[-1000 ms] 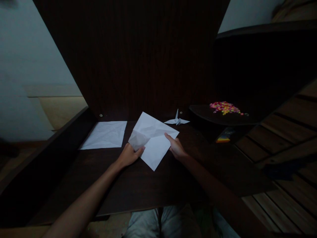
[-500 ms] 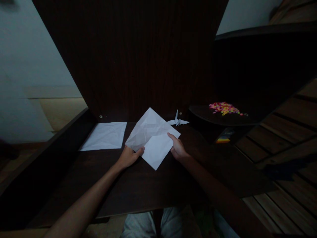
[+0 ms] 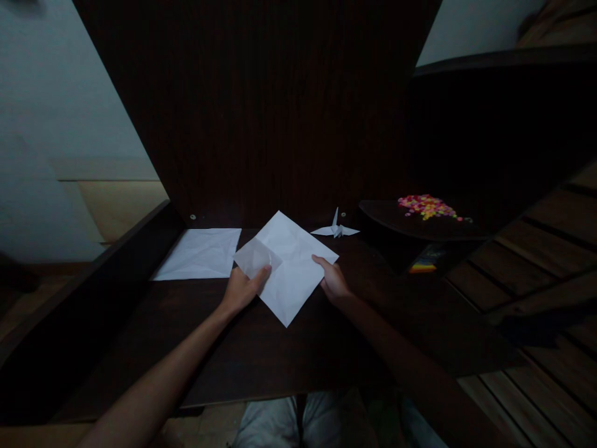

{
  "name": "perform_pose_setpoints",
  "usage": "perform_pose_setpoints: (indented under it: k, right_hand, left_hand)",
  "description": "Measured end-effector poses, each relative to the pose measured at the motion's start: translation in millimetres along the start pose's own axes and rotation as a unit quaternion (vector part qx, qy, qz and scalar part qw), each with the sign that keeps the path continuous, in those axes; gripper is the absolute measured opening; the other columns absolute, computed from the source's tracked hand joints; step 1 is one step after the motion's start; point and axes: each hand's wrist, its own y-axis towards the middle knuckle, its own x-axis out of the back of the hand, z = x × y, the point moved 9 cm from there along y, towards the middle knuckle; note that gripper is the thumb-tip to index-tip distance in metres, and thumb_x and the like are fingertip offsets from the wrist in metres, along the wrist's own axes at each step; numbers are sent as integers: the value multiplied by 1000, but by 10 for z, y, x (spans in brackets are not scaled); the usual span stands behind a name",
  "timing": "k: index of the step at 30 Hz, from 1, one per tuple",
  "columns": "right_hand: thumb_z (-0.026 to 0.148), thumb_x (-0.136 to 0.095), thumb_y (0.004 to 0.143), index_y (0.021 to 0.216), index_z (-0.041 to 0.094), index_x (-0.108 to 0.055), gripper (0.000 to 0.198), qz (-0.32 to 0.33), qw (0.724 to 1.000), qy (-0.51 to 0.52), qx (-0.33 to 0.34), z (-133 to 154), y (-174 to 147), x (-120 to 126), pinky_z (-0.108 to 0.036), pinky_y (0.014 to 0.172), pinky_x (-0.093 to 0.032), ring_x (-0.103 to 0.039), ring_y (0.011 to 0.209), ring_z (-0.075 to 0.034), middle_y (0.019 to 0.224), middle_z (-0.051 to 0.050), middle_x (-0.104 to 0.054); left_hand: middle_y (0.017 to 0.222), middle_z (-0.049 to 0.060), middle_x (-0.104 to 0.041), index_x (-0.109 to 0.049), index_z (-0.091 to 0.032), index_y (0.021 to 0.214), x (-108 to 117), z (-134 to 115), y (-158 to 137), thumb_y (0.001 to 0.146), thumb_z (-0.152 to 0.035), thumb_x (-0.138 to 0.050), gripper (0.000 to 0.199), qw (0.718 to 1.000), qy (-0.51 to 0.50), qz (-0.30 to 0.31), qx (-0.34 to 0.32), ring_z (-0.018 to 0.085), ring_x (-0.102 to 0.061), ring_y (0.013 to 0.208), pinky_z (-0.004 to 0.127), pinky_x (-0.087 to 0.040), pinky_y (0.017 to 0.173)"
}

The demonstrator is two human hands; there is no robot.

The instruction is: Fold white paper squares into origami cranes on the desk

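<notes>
In this dim room, a pale wall (image 3: 56,112) is showing beside a tall dark panel (image 3: 261,112), and before it a dark wooden surface (image 3: 289,364) is extending, with a side board (image 3: 93,295) on the left and a curved shelf (image 3: 385,213) on the right. At the back left, a flat sheet (image 3: 198,254) of white paper is lying. In the middle, a square sheet (image 3: 296,249) is facing up, turned like a diamond; whether it is touching the surface, I cannot tell. The fingers of the left hand (image 3: 240,289) are gripping near its left corner and those of the right hand (image 3: 333,281) near its right corner, each thumb pressing on top, the other fingers mostly hiding below. Dark surface is showing between its near corner and the front edge (image 3: 237,401). Just beyond the right corner a paper crane (image 3: 336,231) is resting, and small bright pieces (image 3: 429,206) are lying on the shelf.
</notes>
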Motion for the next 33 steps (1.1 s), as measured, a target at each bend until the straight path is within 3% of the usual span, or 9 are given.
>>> perform_pose_setpoints:
  k: [8, 15, 26, 33]
  right_hand:
    - [29, -72, 63, 90, 16, -66, 30, 66, 996, -43, 38, 118, -140, -160, -33, 80, -50, -65, 92, -24, 95, -4, -72]
    - [30, -66, 69, 92, 16, -65, 27, 47, 999, -14, -8, 30, -100, -109, -35, 76, -52, -66, 86, -24, 82, -4, -73]
    - [20, -48, 78, 89, 15, -66, 21, 73, 991, 81, -77, 61, -153, -215, -35, 84, -53, -67, 91, -22, 86, -6, -73]
    - [24, -55, 75, 93, 15, -66, 23, 92, 992, 81, -41, 99, -163, -245, -37, 87, -51, -65, 97, -25, 93, -7, -73]
  left_hand:
    - [78, 10, -71, -65, -11, 82, 15, 36, 34, 75, -46, -58, 37, 999, 42, 6, 2, 25, -67, 74, 33, -53, 65]
    - [82, 9, -72, -65, -13, 84, 4, -10, 38, 76, -44, -58, 34, 998, 62, 13, -22, 25, -67, 79, 34, -54, 70]
    - [105, 15, -70, -63, -10, 103, 86, 150, 75, 71, -39, -65, 43, 998, -20, -24, 63, 28, -66, 95, 39, -53, 84]
    - [91, 12, -72, -66, -10, 92, 52, 150, 65, 72, -42, -64, 38, 999, 11, -9, 51, 28, -68, 85, 38, -55, 76]
